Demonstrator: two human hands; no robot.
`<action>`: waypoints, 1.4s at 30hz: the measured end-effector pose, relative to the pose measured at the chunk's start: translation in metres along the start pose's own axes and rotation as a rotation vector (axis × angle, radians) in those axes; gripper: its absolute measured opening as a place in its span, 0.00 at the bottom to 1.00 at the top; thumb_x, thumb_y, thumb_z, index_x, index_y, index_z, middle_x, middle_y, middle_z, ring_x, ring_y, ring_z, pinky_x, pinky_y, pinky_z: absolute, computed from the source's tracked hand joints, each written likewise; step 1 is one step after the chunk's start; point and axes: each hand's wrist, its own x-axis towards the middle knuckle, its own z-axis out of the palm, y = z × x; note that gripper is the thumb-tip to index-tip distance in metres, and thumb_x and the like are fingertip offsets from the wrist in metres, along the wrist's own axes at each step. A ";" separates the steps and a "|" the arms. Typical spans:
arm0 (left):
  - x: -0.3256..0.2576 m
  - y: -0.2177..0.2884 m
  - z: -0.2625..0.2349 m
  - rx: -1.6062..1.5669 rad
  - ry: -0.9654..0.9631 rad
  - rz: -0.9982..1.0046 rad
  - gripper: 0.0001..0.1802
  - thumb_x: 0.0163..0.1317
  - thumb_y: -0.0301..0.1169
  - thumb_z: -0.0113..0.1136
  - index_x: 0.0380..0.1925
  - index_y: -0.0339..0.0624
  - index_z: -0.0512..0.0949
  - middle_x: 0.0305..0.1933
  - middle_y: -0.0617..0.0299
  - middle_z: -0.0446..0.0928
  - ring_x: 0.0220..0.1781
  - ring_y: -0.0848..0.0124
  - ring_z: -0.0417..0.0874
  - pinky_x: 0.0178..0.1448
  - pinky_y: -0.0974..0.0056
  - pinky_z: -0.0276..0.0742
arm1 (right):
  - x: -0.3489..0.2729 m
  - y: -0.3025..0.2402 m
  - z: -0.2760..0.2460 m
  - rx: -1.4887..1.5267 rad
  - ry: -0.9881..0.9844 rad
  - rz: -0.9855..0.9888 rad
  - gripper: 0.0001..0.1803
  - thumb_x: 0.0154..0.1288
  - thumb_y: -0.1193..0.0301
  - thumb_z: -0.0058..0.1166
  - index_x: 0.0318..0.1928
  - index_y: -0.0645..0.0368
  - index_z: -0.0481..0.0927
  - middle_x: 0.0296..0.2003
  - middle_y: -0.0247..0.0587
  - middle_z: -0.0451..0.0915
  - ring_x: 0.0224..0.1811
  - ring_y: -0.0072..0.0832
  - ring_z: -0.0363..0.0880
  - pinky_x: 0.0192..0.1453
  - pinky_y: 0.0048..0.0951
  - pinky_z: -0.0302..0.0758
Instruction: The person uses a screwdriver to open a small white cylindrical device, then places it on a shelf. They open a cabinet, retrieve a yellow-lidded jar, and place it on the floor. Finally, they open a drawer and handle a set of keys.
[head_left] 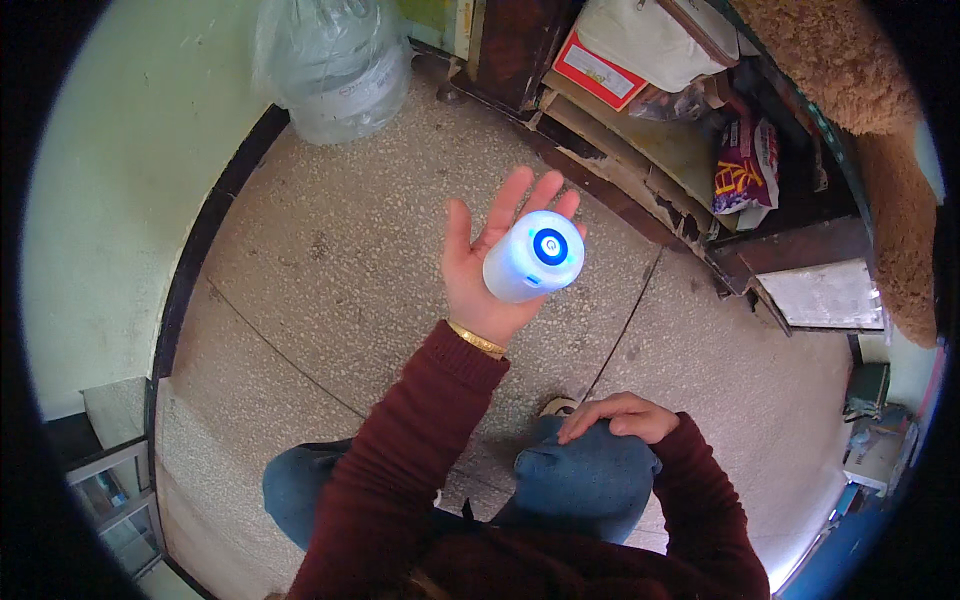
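1. Left hand (470,278): one, bare, palm up, fingers spread outward; it bears the device on the open palm without closing round it. Thumb stands apart at the left.
2. Device (533,258): one white cylinder, lit blue, resting on the left palm and partly hiding the fingers behind it. Top end faces the wearer's head and carries a blue ring about a bright centre.
3. Bracelet (476,340): gold-coloured, at the left wrist, beside the cuff of a maroon knitted sleeve (400,430).
4. Right hand (625,418): one, palm down on the right knee, fingers loosely bent, nothing seen in its grasp; well apart from the device.
5. Jeans (580,480): blue, knees bent; part of a shoe (557,406) shows beside the right knee.
6. Floor (320,300): speckled, with dark seams, beneath all the above.
7. Plastic bag (340,85): clear, bulky, on the floor beyond the hand, by a pale green wall (130,200).
8. Shelf unit (670,150): worn wood, at upper right; holds a red-and-white box (600,72), a pale cloth bag (650,42) and a purple packet (740,165).
9. Plush item (840,60): brown, furry, at the far upper right.
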 end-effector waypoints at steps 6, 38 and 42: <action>0.001 -0.006 0.003 0.041 0.038 -0.015 0.38 0.69 0.62 0.42 0.69 0.49 0.65 0.73 0.55 0.63 0.74 0.54 0.63 0.77 0.42 0.52 | 0.010 -0.030 0.003 -0.441 0.287 -0.185 0.11 0.66 0.67 0.59 0.44 0.60 0.79 0.53 0.49 0.78 0.57 0.40 0.76 0.63 0.42 0.69; -0.012 -0.035 0.007 -0.032 -0.127 -0.137 0.39 0.71 0.62 0.36 0.70 0.45 0.63 0.73 0.46 0.62 0.75 0.49 0.60 0.75 0.43 0.58 | 0.089 -0.097 0.023 -1.322 0.823 -0.899 0.34 0.42 0.70 0.79 0.53 0.55 0.77 0.59 0.53 0.71 0.56 0.45 0.78 0.59 0.40 0.76; -0.010 -0.037 0.007 -0.043 -0.126 -0.145 0.39 0.71 0.61 0.36 0.70 0.43 0.63 0.72 0.45 0.62 0.75 0.49 0.60 0.75 0.43 0.58 | 0.090 -0.095 0.021 -1.290 0.838 -0.677 0.54 0.47 0.73 0.76 0.70 0.55 0.53 0.60 0.61 0.68 0.59 0.45 0.75 0.61 0.41 0.75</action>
